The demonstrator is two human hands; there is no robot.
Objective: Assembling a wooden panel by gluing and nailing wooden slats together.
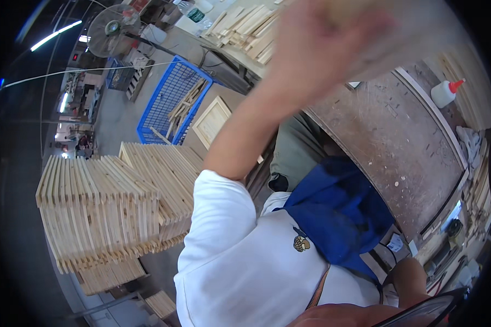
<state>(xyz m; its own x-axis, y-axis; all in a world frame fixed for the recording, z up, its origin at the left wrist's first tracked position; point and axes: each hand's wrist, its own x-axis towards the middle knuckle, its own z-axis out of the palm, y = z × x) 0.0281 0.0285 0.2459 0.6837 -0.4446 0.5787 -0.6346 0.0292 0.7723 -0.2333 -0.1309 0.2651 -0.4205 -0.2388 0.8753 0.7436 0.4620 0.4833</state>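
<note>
Currently, the left hand [316, 54] is raised over the counter [387, 125], blurred, against a pale, blurred piece [414, 35] at the view's upper right; whether it grips the piece cannot be told. The right hand is not visible. Hand and piece obstruct part of the counter. A white bottle [442, 96] with a red tip stands near the counter's edging. Noted leftward: blue crate [145, 117] containing wood strips [184, 106], stacked wooden frames [101, 218], fan [113, 27].
</note>
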